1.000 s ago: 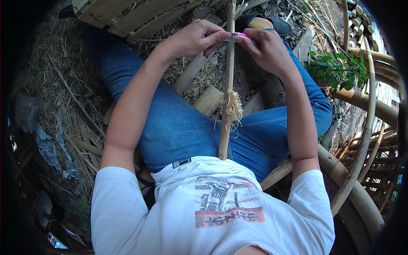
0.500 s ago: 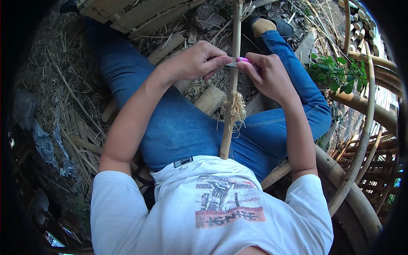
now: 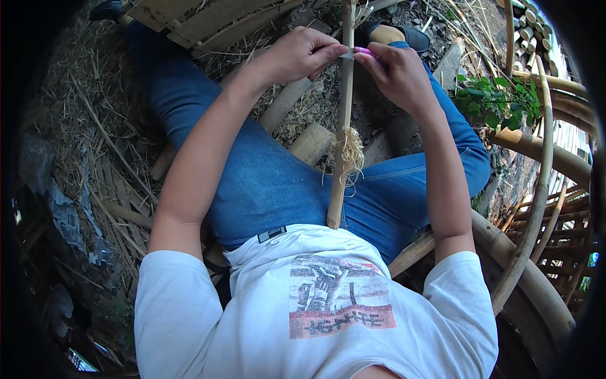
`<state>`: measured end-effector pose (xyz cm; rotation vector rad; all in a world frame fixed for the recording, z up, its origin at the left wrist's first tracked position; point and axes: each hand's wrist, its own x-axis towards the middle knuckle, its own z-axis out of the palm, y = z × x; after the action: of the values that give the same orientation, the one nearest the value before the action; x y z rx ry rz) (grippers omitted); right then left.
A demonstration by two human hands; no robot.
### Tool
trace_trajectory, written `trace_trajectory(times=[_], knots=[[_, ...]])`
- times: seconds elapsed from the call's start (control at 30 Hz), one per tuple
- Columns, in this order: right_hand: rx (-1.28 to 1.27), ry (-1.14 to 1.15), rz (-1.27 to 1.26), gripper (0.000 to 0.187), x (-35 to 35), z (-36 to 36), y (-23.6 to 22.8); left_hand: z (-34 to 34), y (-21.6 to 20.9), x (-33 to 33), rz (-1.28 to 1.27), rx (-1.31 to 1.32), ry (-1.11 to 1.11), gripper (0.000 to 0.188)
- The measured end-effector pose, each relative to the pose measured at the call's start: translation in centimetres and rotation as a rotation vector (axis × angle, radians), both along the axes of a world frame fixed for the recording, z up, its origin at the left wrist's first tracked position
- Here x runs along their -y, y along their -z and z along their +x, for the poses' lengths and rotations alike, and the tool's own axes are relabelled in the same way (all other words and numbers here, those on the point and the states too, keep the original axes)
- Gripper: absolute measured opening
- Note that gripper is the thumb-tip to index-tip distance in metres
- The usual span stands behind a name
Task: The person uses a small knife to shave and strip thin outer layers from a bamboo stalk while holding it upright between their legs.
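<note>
Dry straw [image 3: 95,164] covers the ground to the left of the pale stick [image 3: 346,104], and a green plant [image 3: 499,101] grows to its right. The stick points away from me between my legs [image 3: 259,180], its lower end near my shirt [image 3: 252,309]. My right hand [image 3: 401,72] is closed around a small pink-handled knife [image 3: 365,51]; my left hand [image 3: 303,55] pinches, it seems, the tip of its blade [image 3: 348,55], across the stick. Curly shavings [image 3: 351,153] hang on the stick's lower part, so I judge some scraping is done. Small shoots [image 3: 362,12] remain near its top, so that part looks unfinished.
</note>
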<state>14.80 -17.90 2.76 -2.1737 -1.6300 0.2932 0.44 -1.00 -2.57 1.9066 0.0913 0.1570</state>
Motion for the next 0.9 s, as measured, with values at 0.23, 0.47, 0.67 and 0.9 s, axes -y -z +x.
trace_trajectory(times=[0.23, 0.47, 0.67, 0.9], knots=[[-0.038, -0.053, 0.073, 0.029, 0.0, 0.6, 0.7, 0.1, -0.6, 0.0, -0.051, -0.03, 0.014, 0.033], [-0.251, -0.015, -0.073, 0.027, 2.6, -2.5, -0.2, -2.4, 0.3, 1.9, -0.23, -0.108, 0.149, 0.032], [-0.141, 0.019, -0.066, 0.028, 1.1, -1.0, -0.8, -1.1, 0.1, 1.3, -0.163, 0.006, 0.032, 0.037], [0.159, -0.161, -0.045, 0.033, -4.7, 3.8, -1.6, 2.3, 2.4, -2.0, -0.191, 0.07, -0.109, 0.041]])
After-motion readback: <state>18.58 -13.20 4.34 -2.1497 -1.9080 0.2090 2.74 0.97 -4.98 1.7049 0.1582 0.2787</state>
